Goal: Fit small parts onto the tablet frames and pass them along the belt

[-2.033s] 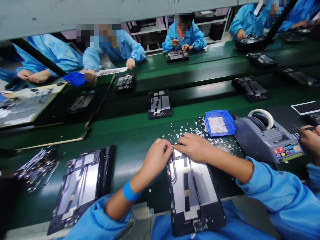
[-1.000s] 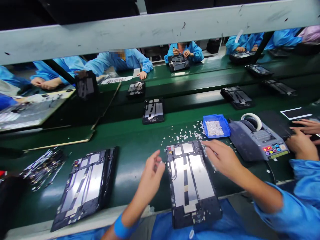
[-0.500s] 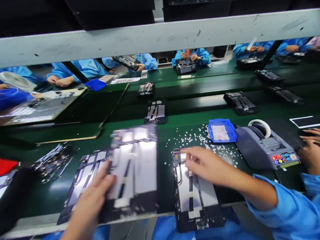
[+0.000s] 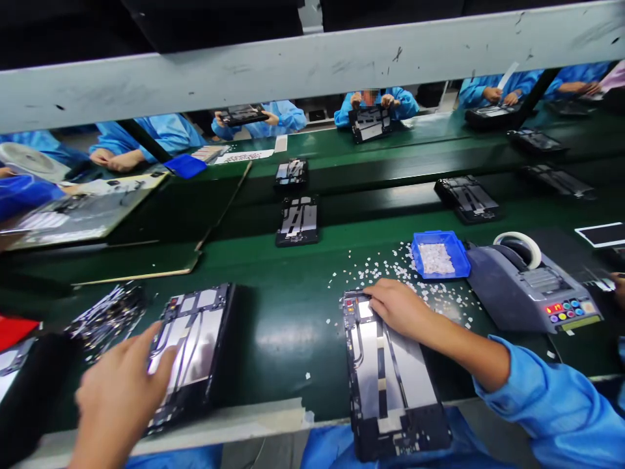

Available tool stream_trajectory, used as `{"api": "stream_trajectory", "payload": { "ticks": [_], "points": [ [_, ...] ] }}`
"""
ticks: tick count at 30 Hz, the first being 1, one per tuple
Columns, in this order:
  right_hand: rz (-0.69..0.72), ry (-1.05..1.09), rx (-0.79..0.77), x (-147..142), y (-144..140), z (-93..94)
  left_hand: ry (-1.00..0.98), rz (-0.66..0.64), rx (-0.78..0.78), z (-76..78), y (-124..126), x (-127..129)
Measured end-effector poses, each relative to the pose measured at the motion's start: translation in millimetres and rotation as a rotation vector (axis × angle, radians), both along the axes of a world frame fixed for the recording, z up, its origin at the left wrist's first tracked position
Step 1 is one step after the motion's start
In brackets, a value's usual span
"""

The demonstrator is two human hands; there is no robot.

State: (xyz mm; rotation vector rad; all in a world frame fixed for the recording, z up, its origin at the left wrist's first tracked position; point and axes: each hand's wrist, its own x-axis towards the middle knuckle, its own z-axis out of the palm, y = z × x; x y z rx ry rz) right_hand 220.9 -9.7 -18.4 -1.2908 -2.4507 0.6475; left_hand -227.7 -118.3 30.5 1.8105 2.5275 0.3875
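Observation:
My left hand [image 4: 120, 381] is at the left side of an opened tablet [image 4: 195, 345], its thumb and fingers spread and not gripping. That tablet appears to lie on another one, with shiny metal plates and dark ribbon cables on top. My right hand [image 4: 403, 309] has its fingers curled over the top right edge of a second opened tablet [image 4: 410, 378]. This tablet's lower end juts past the front edge of the bench. Its metal plates, black cable strips and dark lower part face up. What lies under my right fingertips is hidden.
Loose white bits [image 4: 381, 267] are scattered around a blue tray [image 4: 466, 267]. A grey tape dispenser [image 4: 512, 293] stands right of it. Cable strips [image 4: 110, 316] lie piled at left. Farther tablets [image 4: 297, 221] sit on the green bench, and people in blue sleeves work opposite.
The tablet in my left hand has moved left and down onto the left one, and the fingers have let go. My right hand stays at the top of its tablet.

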Motion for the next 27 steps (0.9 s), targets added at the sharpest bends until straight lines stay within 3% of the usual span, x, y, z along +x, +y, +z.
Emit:
{"api": "stream_trajectory", "payload": {
  "ticks": [2,5,7,9,14,20,23,27],
  "points": [
    [-0.003,-0.016,0.001,-5.4,-1.4,-3.4,-0.109,-0.2,0.083,-7.1,9.0,58.5],
    [-0.052,0.018,-0.011,-9.5,-2.1,-4.2,-0.246,-0.595,0.027,-23.8,33.4,155.3],
    [-0.082,0.045,-0.012,-8.1,-4.2,-2.4,-0.197,-0.707,-0.013,-36.4,52.9,202.6],
    [-0.104,0.067,-0.017,-4.3,-7.8,-0.3,-0.139,-0.761,-0.023,-48.6,67.9,226.9],
    [-0.142,0.136,-0.058,-1.3,-10.0,-0.5,-0.228,-0.792,0.174,-69.6,75.8,223.2],
    [-0.021,0.384,-0.255,-23.2,5.4,-7.0,-0.519,-0.772,0.357,-79.3,71.2,229.6],
    [-0.067,0.464,-0.382,-29.9,6.3,-11.2,-0.655,-0.618,0.345,-82.7,70.0,238.4],
    [-0.173,0.534,-0.421,-28.5,0.9,-11.5,-0.835,-0.327,0.191,-80.6,58.8,243.4]
  ]
}}
